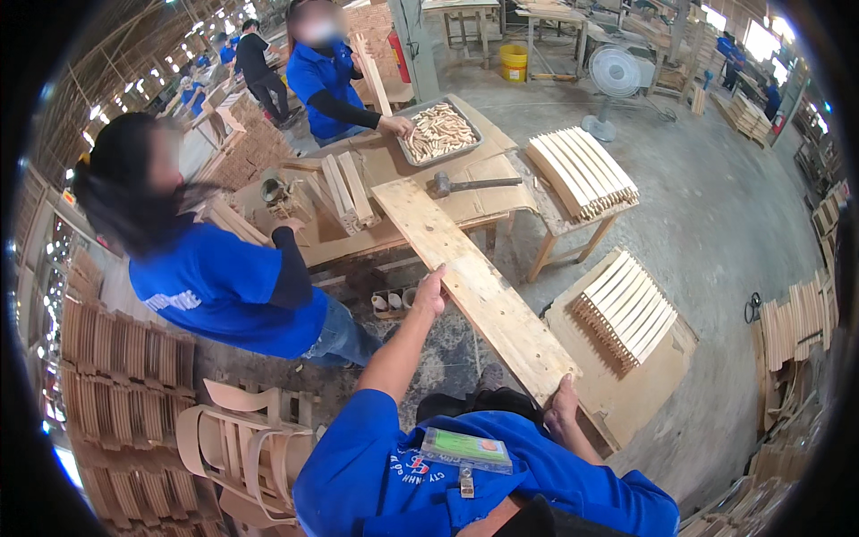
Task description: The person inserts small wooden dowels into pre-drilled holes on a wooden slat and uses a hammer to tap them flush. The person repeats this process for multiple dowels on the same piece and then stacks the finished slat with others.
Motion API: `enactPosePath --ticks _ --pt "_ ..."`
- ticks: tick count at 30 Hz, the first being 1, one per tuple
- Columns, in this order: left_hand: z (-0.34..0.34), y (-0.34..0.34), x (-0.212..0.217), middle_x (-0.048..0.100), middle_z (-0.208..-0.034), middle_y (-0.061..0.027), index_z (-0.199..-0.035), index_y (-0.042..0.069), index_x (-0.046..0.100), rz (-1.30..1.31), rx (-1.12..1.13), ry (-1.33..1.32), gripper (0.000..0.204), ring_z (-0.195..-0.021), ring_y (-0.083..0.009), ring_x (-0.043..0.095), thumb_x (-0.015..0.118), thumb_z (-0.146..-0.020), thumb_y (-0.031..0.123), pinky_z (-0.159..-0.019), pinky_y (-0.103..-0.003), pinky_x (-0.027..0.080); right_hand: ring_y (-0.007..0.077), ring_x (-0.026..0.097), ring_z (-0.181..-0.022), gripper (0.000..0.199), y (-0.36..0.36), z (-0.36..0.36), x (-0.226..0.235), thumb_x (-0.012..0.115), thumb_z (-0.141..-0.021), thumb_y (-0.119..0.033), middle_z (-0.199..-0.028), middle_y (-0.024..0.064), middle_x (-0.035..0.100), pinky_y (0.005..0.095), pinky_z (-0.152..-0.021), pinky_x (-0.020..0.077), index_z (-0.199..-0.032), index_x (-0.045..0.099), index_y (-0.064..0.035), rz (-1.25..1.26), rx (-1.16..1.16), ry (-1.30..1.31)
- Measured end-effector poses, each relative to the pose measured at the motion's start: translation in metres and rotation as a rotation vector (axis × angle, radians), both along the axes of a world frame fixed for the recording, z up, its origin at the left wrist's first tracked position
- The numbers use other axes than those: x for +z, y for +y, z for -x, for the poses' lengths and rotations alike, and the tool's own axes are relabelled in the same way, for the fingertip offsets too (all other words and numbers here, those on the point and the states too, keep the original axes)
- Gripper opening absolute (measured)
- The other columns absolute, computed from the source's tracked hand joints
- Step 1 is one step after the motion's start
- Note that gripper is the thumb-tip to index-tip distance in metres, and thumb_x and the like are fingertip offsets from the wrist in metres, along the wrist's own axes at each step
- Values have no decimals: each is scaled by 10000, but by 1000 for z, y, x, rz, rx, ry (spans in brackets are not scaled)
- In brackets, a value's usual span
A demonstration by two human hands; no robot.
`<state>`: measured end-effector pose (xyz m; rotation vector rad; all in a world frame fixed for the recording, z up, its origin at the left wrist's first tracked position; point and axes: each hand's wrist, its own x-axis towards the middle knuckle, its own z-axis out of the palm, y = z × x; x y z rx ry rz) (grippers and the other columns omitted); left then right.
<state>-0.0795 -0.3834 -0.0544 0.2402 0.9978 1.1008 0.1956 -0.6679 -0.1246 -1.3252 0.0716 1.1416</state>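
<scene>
A long, flat wooden board (488, 286) slants across the middle, its far end over the edge of the worktable (407, 234). My left hand (432, 292) is closed on the board's left edge, about halfway along. At its near right corner, my right hand (564, 407) is closed round the end close to my body. Several small dark holes or knots dot the board's face. Just beyond its far end, a mallet (474, 183) with a dark head lies on cardboard. Both hands' undersides are hidden.
A co-worker (224, 268) stands at my left; another (327, 80) reaches into a tray of wooden dowels (440, 134). Slat stacks lie on a small table (582, 174) and on floor cardboard (626, 309). A chair frame (246, 443) stands lower left, a fan (613, 76) far right.
</scene>
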Motion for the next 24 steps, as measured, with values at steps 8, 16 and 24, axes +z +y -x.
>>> enactPosePath --ticks 8,16,24 --pt "34 70 6 705 -1230 -127 -1328 53 595 -27 -59 230 385 -1080 -275 729 606 -1054 324 -863 -482 641 365 661 -1176 442 81 39 16 566 -1089 -313 -1324 223 637 538 -977 549 -1407 522 -10 90 360 223" --pt "49 12 -18 609 -1378 -260 -1463 29 412 -133 -235 832 547 -1247 -368 642 534 -1061 379 -1003 -508 540 448 620 -1217 446 168 109 5 463 -1110 -242 -1403 312 545 593 -980 562 -1447 431 49 385 862 594" --pt "92 -27 -33 548 -1499 -292 -1661 38 233 -86 -208 881 807 -1383 -414 549 554 -1042 443 -1126 -464 446 268 720 -1003 332 228 186 13 471 -1121 -247 -1225 169 708 359 -897 617 -1285 600 12 386 1500 912"
